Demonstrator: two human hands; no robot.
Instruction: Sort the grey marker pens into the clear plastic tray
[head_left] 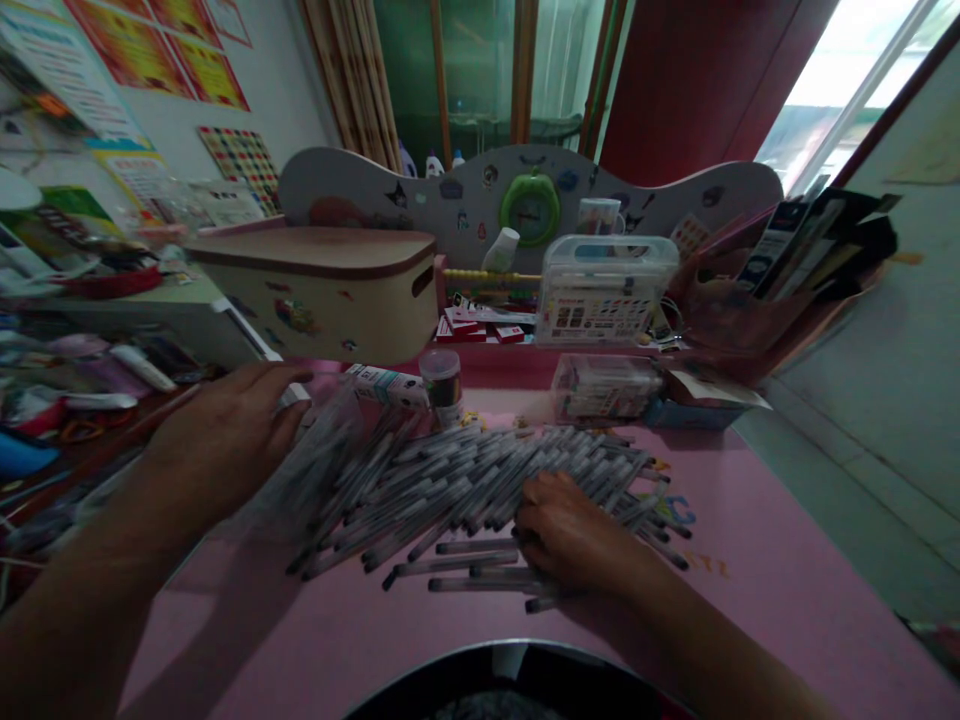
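Many clear pens with dark ends (450, 485) lie in a loose heap across the pink desk (315, 640). My right hand (574, 530) rests on the near right part of the heap, its fingers curled down over pens; the fingertips are partly hidden. Several pens stick out to the left from under it. At the left my left hand (232, 430) hovers beside a clear plastic bag (300, 480), thumb and fingers closed around a small white object (294, 394). What this object is cannot be made out.
Behind the heap stand a small round jar (441, 382), a white carton (390, 385) and a clear box (604, 390). A lidded beige bin (322, 295) is at back left. A dark round container (510, 660) sits at the near edge.
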